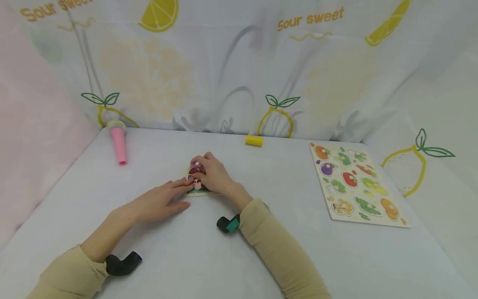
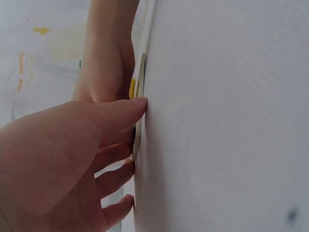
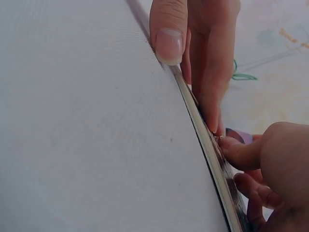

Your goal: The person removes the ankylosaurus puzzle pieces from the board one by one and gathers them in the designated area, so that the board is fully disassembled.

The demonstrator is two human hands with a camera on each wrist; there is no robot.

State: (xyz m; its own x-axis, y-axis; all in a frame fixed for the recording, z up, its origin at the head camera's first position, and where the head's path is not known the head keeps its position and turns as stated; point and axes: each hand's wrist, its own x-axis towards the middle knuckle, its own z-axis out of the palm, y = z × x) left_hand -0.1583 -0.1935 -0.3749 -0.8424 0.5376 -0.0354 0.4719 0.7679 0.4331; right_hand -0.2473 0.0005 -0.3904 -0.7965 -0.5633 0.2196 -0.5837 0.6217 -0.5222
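Observation:
A small flat picture board (image 1: pixel 201 193), apparently a jigsaw puzzle with dark brown, purple and green printing, lies on the table under both hands. My left hand (image 1: pixel 160 201) rests at its left side with fairly straight fingers on the board, the thumb close to the near edge. From the right, my right hand (image 1: pixel 214 174) reaches over the board with bent fingers. Between its thumb and fingers is a purple and brown puzzle piece (image 3: pixel 240 136), standing up from the board in the right wrist view. The hand hides much of the piece and the picture.
A pink toy microphone (image 1: pixel 119 145) lies at the back left. A yellow cylinder (image 1: pixel 254 140) lies near the back curtain. On the right is a vegetable peg puzzle board (image 1: pixel 358 187). Black wrist mounts (image 1: pixel 123 263) jut from both sleeves just above the white table (image 1: pixel 179 257).

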